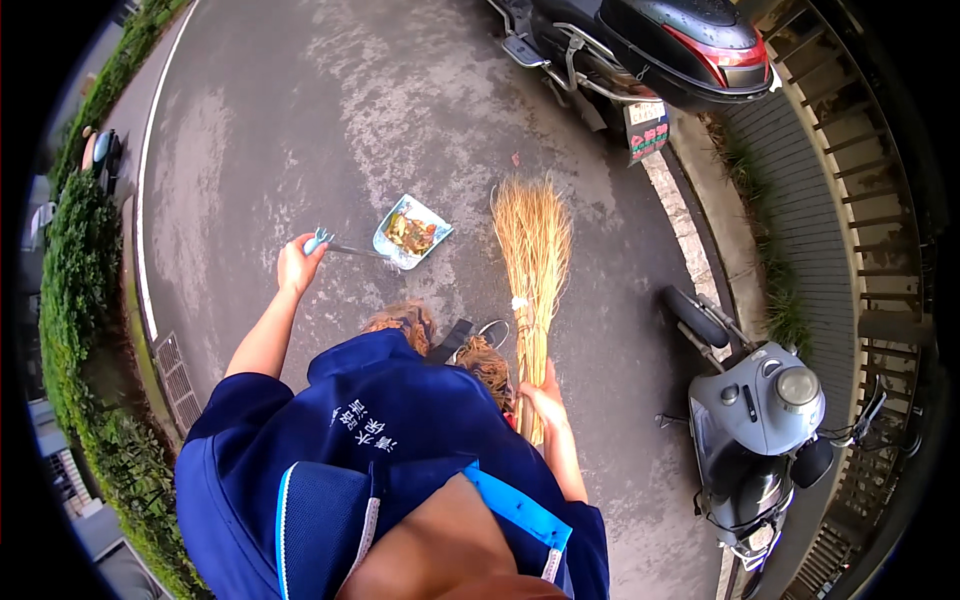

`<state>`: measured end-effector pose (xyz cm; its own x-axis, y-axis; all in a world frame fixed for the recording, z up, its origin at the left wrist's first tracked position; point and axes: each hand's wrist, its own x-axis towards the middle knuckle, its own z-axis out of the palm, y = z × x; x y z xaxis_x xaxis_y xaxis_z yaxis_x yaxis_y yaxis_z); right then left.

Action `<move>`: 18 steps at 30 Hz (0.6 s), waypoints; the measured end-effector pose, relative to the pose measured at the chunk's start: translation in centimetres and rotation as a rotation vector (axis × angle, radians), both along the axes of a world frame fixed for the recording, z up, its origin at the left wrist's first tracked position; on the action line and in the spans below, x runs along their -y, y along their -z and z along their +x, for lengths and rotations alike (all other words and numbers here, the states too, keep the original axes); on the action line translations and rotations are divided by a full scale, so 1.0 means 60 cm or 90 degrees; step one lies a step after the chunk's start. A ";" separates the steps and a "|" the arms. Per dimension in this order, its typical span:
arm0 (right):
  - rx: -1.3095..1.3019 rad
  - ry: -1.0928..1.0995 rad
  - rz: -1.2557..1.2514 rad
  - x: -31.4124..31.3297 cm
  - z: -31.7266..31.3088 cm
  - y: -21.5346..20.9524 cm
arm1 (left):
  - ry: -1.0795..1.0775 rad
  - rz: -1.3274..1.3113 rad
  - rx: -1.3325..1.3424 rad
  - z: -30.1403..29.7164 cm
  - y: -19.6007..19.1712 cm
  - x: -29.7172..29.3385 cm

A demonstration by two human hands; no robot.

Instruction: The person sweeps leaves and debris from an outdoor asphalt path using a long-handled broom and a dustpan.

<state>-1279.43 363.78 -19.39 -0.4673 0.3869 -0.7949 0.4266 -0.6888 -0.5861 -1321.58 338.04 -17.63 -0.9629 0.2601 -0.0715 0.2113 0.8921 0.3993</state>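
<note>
My left hand (300, 262) is closed round the light blue handle end of a long-handled dustpan, held out to the left. The dustpan (383, 246) is pale blue with a thin metal shaft, and its pan holds a heap of leaves (411, 231) in brown, green and yellow. In my right hand (545, 398) is a straw broom (538, 245), gripped round its bound lower stalks. The broom's bristles fan out away from me, to the right of the dustpan. Whether the pan or the bristles touch the road cannot be told.
A dark scooter with a rear box (690, 50) stands at the far right. Nearer on the right is a grey scooter (757, 420). A kerb (712, 200) and metal fence (880, 240) run along the right, a hedge (85, 330) along the left. A drain grate (178, 380) lies at left.
</note>
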 end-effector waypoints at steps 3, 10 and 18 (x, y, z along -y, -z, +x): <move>0.074 -0.085 0.115 -0.087 -0.057 0.021 | 0.026 -0.008 0.032 -0.058 -0.025 -0.078; 0.267 -0.220 0.289 -0.274 -0.195 0.102 | 0.157 -0.017 0.040 -0.206 0.007 -0.237; 0.453 -0.464 0.313 -0.342 -0.375 0.140 | 0.281 -0.069 0.058 -0.363 0.053 -0.383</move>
<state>-1301.91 384.27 -27.78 -0.2103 0.5516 -0.8071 0.9773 0.0980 -0.1877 -1343.37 360.99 -20.82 -0.7500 0.6304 -0.2002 0.5490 0.7621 0.3433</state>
